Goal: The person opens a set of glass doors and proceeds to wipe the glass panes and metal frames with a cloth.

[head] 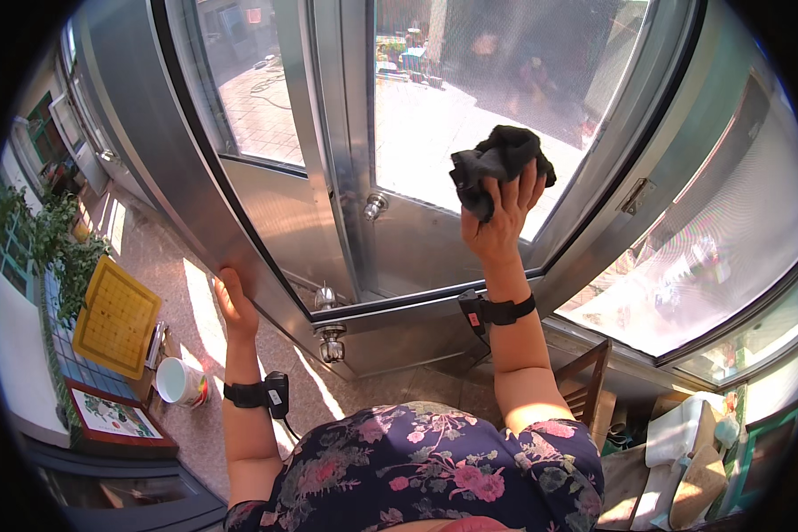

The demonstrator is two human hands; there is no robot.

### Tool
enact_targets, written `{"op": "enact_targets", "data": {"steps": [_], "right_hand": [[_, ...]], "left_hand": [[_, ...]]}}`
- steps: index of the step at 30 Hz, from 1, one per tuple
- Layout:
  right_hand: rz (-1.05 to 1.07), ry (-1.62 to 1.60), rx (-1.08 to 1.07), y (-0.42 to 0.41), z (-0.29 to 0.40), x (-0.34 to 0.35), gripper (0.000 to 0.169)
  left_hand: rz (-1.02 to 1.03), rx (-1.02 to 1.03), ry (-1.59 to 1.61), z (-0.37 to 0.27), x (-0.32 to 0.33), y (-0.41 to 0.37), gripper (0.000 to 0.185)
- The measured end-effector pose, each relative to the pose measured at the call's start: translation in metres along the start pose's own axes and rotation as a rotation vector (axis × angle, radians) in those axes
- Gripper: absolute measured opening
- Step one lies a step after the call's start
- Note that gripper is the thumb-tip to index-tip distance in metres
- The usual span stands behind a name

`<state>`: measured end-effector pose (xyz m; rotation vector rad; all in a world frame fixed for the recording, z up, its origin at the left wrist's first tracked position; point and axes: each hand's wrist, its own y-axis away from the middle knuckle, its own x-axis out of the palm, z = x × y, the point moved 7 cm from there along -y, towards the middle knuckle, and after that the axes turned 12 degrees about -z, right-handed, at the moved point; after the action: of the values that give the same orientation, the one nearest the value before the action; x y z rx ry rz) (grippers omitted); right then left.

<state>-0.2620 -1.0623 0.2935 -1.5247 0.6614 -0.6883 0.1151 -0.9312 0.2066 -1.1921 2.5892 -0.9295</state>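
A metal-framed glass door [253,266] stands in front of me, with a round metal knob [331,346] near its lower left corner. My right hand [505,216] presses a crumpled black cloth [505,163] against the glass, at the pane's right side. My left hand [237,304] rests at the door's left edge, thumb on the frame, holding nothing loose; part of its fingers is hidden. Through the glass, a second metal door with its own round knob [375,207] shows, and beyond it a sunlit paved yard [439,133].
On the left are a white bucket [181,382], a yellow board with a grid [116,318], a framed picture [116,415] and a leafy plant [60,233]. A brown wooden chair [585,386] and piled items [681,432] stand at the lower right. A metal hinge [637,197] sits on the right frame.
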Motion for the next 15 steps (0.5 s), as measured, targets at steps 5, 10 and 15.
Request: {"op": "enact_targets", "data": {"steps": [5, 10, 15], "right_hand": [[-0.207, 0.129, 0.273, -0.016, -0.092, -0.036, 0.059], [-0.320, 0.162, 0.505, -0.008, -0.123, -0.048, 0.069], [-0.274, 0.269, 0.420, -0.032, -0.078, -0.025, 0.068]], "left_hand": [[0.001, 0.015, -0.022, 0.007, -0.002, -0.008, 0.053], [-0.005, 0.041, -0.033, 0.001, 0.006, -0.011, 0.059], [0.009, 0.009, 0.056, 0.005, 0.004, -0.005, 0.055]]}}
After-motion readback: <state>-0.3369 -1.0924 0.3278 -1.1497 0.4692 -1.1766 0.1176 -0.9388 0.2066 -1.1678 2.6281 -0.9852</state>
